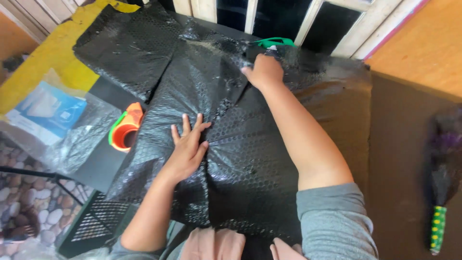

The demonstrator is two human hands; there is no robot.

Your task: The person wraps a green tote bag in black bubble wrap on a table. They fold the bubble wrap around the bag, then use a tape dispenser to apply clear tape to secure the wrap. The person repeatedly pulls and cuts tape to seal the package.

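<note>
Black bubble wrap (231,144) covers the table; the left hand (186,147) lies spread flat at its centre, pinning folds, while the right hand (263,72) presses the far edge (fingers curled), near green-handled scissors (275,42).

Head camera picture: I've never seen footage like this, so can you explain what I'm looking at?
This is one view from a camera worn on a person's head, looking down at their own bare hands. Black bubble wrap lies spread over a dark table. The left hand presses flat on the wrap, fingers spread. The right hand reaches farther away and rests on the wrap near a green-handled tool. Neither hand grips anything. An orange tape dispenser sits left of the wrap, beside a clear plastic bag.
</note>
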